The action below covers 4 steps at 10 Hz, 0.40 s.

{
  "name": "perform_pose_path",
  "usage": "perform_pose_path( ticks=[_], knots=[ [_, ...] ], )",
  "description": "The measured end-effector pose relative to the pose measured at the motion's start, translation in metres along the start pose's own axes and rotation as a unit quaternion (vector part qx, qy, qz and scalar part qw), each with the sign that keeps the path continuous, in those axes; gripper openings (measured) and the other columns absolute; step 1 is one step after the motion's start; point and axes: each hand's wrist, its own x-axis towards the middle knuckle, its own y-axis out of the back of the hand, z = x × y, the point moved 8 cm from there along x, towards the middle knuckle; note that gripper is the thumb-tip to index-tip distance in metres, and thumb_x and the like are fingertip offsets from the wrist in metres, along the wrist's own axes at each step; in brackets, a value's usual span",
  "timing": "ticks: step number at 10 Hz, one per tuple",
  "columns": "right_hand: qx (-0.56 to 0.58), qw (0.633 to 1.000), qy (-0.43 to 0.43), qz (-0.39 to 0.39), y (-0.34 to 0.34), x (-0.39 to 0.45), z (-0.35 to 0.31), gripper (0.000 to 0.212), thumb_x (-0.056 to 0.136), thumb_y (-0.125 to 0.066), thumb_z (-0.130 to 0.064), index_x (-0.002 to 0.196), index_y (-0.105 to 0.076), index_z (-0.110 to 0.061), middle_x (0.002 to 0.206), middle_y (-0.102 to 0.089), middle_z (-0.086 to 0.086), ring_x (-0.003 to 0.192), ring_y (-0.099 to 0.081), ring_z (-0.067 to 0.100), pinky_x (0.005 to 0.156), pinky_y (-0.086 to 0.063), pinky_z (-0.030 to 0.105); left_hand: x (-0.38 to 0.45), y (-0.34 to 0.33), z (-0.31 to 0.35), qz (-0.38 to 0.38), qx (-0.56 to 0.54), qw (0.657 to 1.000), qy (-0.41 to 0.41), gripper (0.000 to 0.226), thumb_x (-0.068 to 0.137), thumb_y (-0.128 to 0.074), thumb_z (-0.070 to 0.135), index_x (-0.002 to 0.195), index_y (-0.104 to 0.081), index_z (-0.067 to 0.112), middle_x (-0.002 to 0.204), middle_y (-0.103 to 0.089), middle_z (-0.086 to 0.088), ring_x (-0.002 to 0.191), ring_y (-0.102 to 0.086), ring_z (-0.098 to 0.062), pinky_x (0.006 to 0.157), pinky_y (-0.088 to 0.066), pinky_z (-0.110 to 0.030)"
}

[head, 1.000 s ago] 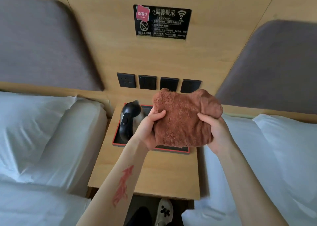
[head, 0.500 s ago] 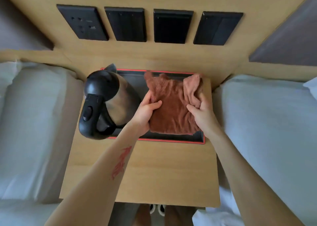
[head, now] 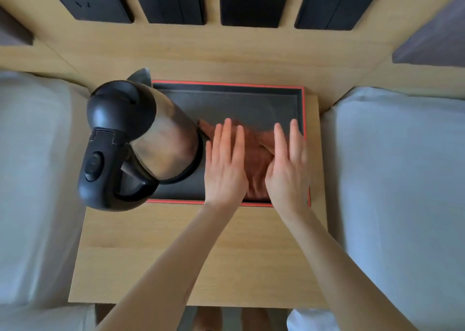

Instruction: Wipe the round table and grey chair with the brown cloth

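In the tray [head: 300, 119], at three o'clock from the kettle [head: 141, 139], we press our left hand [head: 225, 164] and right hand [head: 286, 169] flat, fingers straight, on the brown cloth [head: 255, 162]; it looks soft and light, best pinched at a folded edge.

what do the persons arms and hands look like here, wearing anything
Both forearms are bare up to the frame edge, with no sleeves showing. The left hand and right hand wear no gloves, and no rings, watch or bracelet can be seen. No marking shows on either arm in this view.

No sleeves are being worn; both forearms are being shown bare to the left hand [head: 224, 172] and right hand [head: 287, 173]; no rings or watch are being seen.
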Motion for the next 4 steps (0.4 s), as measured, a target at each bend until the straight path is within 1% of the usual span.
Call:
perform_pose_path(
  ticks=[1,2,3,4],
  knots=[
    [-0.08,0.982,0.123,-0.122,-0.042,-0.005,-0.01,0.039,0.087,-0.049,-0.011,0.126,-0.054,-0.01,0.14,-0.049,0.011,0.131,-0.043,0.032,0.103,-0.04,0.046,0.003,-0.038,-0.005,-0.154,0.099,0.982,-0.037,0.056,0.093,-0.033,0.024,0.146,-0.022,0.011,0.158,-0.016,-0.007,0.146,-0.011,-0.025,0.115,-0.017,-0.049],
    [-0.126,0.962,0.065,-0.234,-0.07,-0.017,0.025,0.054,0.091,-0.027,-0.045,0.14,-0.035,-0.024,0.151,-0.033,0.005,0.139,-0.031,0.027,0.111,-0.027,0.048,-0.006,-0.059,-0.031,-0.234,0.098,0.967,0.013,0.065,0.096,-0.028,0.044,0.148,0.001,0.019,0.159,0.005,0.002,0.146,0.006,-0.016,0.118,-0.002,-0.043],
    [-0.112,0.954,0.034,-0.276,-0.076,-0.015,0.037,0.067,0.088,-0.011,-0.056,0.147,-0.01,-0.024,0.158,-0.012,0.004,0.145,-0.013,0.024,0.116,-0.011,0.044,-0.003,-0.059,-0.033,-0.233,0.102,0.967,0.016,0.066,0.096,-0.026,0.047,0.148,0.004,0.021,0.159,0.008,0.003,0.146,0.008,-0.015,0.118,0.0,-0.044],
    [-0.097,0.953,0.003,-0.287,-0.066,-0.012,0.031,0.067,0.094,-0.028,-0.049,0.147,-0.006,-0.015,0.158,0.001,0.007,0.146,-0.001,0.024,0.117,-0.005,0.042,-0.003,-0.053,-0.024,-0.247,0.11,0.963,0.017,0.065,0.096,-0.029,0.043,0.148,0.001,0.018,0.159,0.007,0.001,0.146,0.007,-0.018,0.118,-0.001,-0.043]
  ],
)
